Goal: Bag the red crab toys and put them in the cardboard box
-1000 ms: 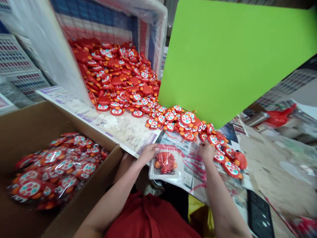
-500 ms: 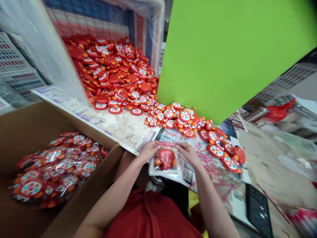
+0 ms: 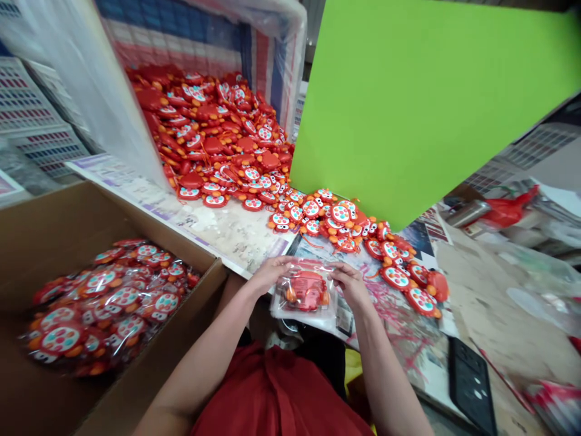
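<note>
A clear plastic bag (image 3: 290, 306) with a red crab-shaped toy (image 3: 307, 289) inside lies in front of me, over a stack of similar clear bags at the table edge. The toy shows its plain red back and orange claws. My left hand (image 3: 273, 272) pinches the bag's upper left corner. At the upper right corner, my right hand (image 3: 349, 280) has its fingers closed on the same bag. Just beyond both hands, a loose pile of crab toys (image 3: 340, 213) with white, dotted faces spreads over the table.
A cardboard box (image 3: 167, 321) at the left holds bagged toys (image 3: 104, 303). Behind it, a lined crate (image 3: 284, 66) on its side spills many toys. A green board (image 3: 408, 109) stands at the back right. A black phone (image 3: 472, 384) lies at the right.
The bagged toy now looks squarer and sits lower in the bag. My right hand has shifted slightly right along the bag's top. The whole view has tilted a little.
</note>
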Demonstrator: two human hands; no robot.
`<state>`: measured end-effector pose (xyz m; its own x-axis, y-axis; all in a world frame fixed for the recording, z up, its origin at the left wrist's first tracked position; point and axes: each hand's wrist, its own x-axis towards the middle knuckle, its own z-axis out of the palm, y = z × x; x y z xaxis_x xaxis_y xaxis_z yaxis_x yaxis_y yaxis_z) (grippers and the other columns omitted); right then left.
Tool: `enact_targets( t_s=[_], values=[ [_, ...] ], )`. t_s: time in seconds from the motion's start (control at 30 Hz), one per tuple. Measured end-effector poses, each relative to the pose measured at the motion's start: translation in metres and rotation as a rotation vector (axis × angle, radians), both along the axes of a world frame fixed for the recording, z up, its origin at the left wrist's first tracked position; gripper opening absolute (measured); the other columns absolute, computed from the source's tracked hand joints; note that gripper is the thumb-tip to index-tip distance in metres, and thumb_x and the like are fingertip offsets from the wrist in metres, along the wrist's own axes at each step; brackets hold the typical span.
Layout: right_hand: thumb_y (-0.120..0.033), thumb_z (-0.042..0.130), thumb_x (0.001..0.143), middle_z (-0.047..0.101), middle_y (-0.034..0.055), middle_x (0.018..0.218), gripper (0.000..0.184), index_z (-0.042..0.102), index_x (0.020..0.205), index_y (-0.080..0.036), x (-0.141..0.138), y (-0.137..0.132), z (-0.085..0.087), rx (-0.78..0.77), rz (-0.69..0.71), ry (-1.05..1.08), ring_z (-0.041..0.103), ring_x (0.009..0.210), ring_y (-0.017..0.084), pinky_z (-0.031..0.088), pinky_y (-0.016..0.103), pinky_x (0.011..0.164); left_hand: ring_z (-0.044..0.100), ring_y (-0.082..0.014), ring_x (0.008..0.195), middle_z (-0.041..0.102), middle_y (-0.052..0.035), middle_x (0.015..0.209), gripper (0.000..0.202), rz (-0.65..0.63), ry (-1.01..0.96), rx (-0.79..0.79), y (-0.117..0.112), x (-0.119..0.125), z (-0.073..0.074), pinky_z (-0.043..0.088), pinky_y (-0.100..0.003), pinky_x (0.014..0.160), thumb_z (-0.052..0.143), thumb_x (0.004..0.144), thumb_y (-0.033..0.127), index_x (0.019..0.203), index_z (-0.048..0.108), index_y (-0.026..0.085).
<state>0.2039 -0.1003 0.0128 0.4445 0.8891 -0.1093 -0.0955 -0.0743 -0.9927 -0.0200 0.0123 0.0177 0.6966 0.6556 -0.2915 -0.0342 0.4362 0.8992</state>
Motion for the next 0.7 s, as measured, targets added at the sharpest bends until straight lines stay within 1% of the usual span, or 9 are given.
enact_targets(
  t_s=[0.07, 0.13, 0.23, 0.33, 0.4, 0.47, 0.53, 0.63, 0.7],
  values=[
    [-0.026, 0.071, 0.06, 0.065, -0.0005, 0.06, 0.014, 0.073, 0.073, -0.021, 0.001, -0.003, 0.0, -0.016, -0.009, 0.007, 0.046, 0.051, 0.011, 0.033, 0.024, 0.049, 0.062, -0.0125, 0.064, 0.071, -0.0067, 0.088, 0.027, -0.002, -0.024, -0.015, -0.001, 0.001, 0.004, 0.045, -0.022, 0.055, 0.07, 0.069, 0.029, 0.092, 0.069, 0.014],
    [-0.026, 0.07, 0.06, 0.065, 0.0002, 0.061, 0.008, 0.071, 0.065, -0.021, 0.002, -0.004, 0.001, -0.005, -0.013, -0.016, 0.046, 0.052, 0.012, 0.035, 0.025, 0.049, 0.059, -0.0107, 0.06, 0.068, -0.0043, 0.08, 0.016, 0.029, -0.048, -0.005, -0.003, 0.001, 0.008, 0.043, -0.02, 0.051, 0.066, 0.067, 0.027, 0.077, 0.066, 0.014],
    [-0.029, 0.069, 0.063, 0.062, -0.0001, 0.062, 0.01, 0.07, 0.066, -0.02, 0.002, -0.005, 0.004, 0.027, 0.013, -0.026, 0.048, 0.055, 0.012, 0.038, 0.026, 0.054, 0.059, -0.0119, 0.062, 0.062, -0.0028, 0.073, 0.018, 0.037, -0.088, 0.003, -0.004, -0.001, 0.015, 0.045, -0.02, 0.051, 0.064, 0.068, 0.032, 0.069, 0.062, 0.014],
    [-0.036, 0.069, 0.072, 0.059, -0.0011, 0.065, 0.017, 0.066, 0.072, -0.02, -0.002, -0.005, 0.008, 0.093, 0.047, 0.012, 0.051, 0.06, 0.013, 0.042, 0.026, 0.06, 0.063, -0.0174, 0.078, 0.064, -0.0055, 0.08, 0.028, -0.017, -0.094, 0.062, -0.004, -0.004, 0.021, 0.053, -0.025, 0.063, 0.067, 0.072, 0.04, 0.074, 0.064, 0.013],
    [-0.039, 0.072, 0.073, 0.057, -0.0025, 0.066, 0.021, 0.063, 0.077, -0.021, -0.007, -0.003, 0.009, 0.129, 0.04, -0.014, 0.051, 0.061, 0.012, 0.043, 0.026, 0.061, 0.064, -0.0195, 0.085, 0.066, -0.0065, 0.086, 0.03, -0.051, -0.057, 0.149, -0.005, -0.003, 0.024, 0.054, -0.028, 0.069, 0.07, 0.072, 0.042, 0.08, 0.066, 0.013],
    [-0.04, 0.078, 0.069, 0.056, -0.0037, 0.065, 0.028, 0.061, 0.083, -0.022, -0.01, -0.001, 0.007, 0.137, 0.015, -0.065, 0.051, 0.06, 0.012, 0.043, 0.026, 0.06, 0.064, -0.0194, 0.087, 0.067, -0.0061, 0.09, 0.028, -0.067, -0.007, 0.219, -0.006, 0.002, 0.026, 0.054, -0.027, 0.069, 0.071, 0.073, 0.039, 0.086, 0.066, 0.014],
    [-0.042, 0.079, 0.068, 0.057, -0.0036, 0.066, 0.034, 0.061, 0.089, -0.022, -0.008, 0.003, 0.003, 0.127, -0.004, -0.102, 0.052, 0.059, 0.013, 0.044, 0.027, 0.059, 0.064, -0.0186, 0.084, 0.068, -0.0054, 0.092, 0.024, -0.046, 0.044, 0.251, -0.006, 0.006, 0.026, 0.054, -0.026, 0.067, 0.066, 0.077, 0.034, 0.091, 0.066, 0.015],
    [-0.045, 0.072, 0.069, 0.062, 0.0006, 0.074, 0.034, 0.061, 0.091, -0.021, 0.017, 0.004, -0.005, 0.096, -0.08, -0.25, 0.057, 0.065, 0.016, 0.049, 0.033, 0.066, 0.065, -0.0194, 0.083, 0.07, -0.0062, 0.09, 0.028, 0.03, 0.1, 0.346, -0.001, -0.003, 0.034, 0.054, -0.027, 0.067, 0.056, 0.083, 0.03, 0.106, 0.064, 0.016],
    [-0.043, 0.065, 0.071, 0.066, 0.0062, 0.086, 0.034, 0.062, 0.095, -0.02, 0.047, -0.002, -0.008, 0.043, -0.21, -0.476, 0.061, 0.078, 0.021, 0.05, 0.04, 0.077, 0.066, -0.0204, 0.083, 0.071, -0.0064, 0.09, 0.032, 0.134, 0.199, 0.517, 0.005, -0.026, 0.048, 0.053, -0.029, 0.071, 0.052, 0.087, 0.03, 0.114, 0.062, 0.017]
  ],
)
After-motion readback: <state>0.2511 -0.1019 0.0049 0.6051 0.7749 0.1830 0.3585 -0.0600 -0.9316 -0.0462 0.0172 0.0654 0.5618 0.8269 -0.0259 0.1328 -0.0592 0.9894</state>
